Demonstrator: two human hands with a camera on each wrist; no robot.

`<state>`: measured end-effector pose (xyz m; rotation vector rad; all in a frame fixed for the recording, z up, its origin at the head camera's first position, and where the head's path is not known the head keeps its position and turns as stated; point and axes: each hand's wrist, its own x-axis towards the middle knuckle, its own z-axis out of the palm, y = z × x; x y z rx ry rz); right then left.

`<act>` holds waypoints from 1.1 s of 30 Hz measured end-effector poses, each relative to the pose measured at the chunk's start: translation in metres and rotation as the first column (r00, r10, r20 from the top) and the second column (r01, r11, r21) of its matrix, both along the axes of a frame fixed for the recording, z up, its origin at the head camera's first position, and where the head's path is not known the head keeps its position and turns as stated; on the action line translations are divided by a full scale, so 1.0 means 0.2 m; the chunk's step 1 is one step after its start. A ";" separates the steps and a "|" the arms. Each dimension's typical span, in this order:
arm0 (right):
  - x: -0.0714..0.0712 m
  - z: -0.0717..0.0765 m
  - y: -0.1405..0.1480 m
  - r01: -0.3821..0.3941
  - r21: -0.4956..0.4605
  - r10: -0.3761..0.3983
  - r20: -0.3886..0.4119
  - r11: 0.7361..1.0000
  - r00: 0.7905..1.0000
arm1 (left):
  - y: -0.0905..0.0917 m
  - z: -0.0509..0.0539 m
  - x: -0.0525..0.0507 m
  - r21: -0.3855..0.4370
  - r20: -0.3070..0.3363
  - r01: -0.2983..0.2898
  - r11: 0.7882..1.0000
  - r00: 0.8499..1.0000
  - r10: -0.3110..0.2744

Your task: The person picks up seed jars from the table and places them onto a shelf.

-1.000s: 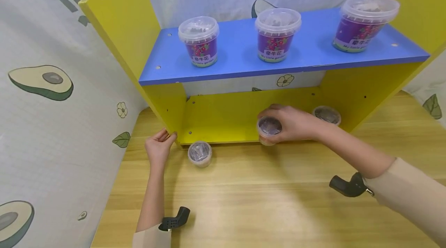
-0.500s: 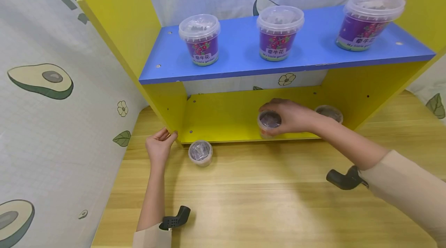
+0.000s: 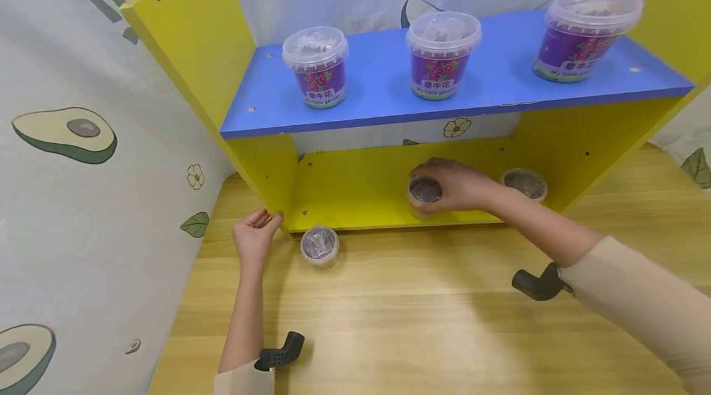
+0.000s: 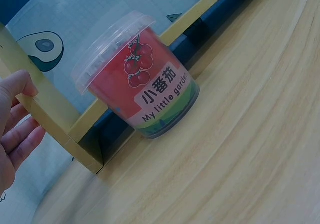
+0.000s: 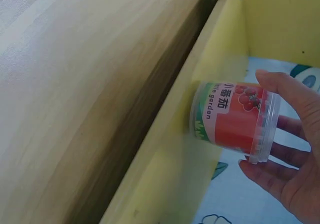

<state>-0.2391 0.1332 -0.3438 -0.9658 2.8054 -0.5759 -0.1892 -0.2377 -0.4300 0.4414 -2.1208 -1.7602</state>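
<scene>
My right hand grips a lidded plastic tub with a red tomato label round its lid end. In the head view this tub is upright over the middle of the lower yellow shelf board; in the right wrist view its base appears to rest on the board. At the lower left, my left hand holds the front edge of the shelf unit's yellow side panel, thumb on the edge. Just right of that hand, a similar tomato tub stands on the wooden table, touching nothing I can make out.
Three purple-labelled tubs, left, middle and right, stand along the blue upper board. Another tub sits at the lower board's right end, partly behind my right forearm. A wood-grain table extends in front.
My right hand has moved the tub slightly back and left, from over the lower board's front edge onto the board. The left hand keeps its hold on the panel.
</scene>
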 end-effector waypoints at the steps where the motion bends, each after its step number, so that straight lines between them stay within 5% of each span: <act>1: 0.00 -0.01 0.00 0.002 -0.002 -0.002 0.003 1.000 1.000 | 0.00 0.00 0.00 0.003 0.004 -0.001 1.000 1.000 0.000; 33: 0.00 -0.07 -0.02 0.022 -0.041 -0.021 0.008 0.999 1.000 | 0.00 -0.02 0.00 0.011 -0.010 -0.010 1.000 1.000 0.010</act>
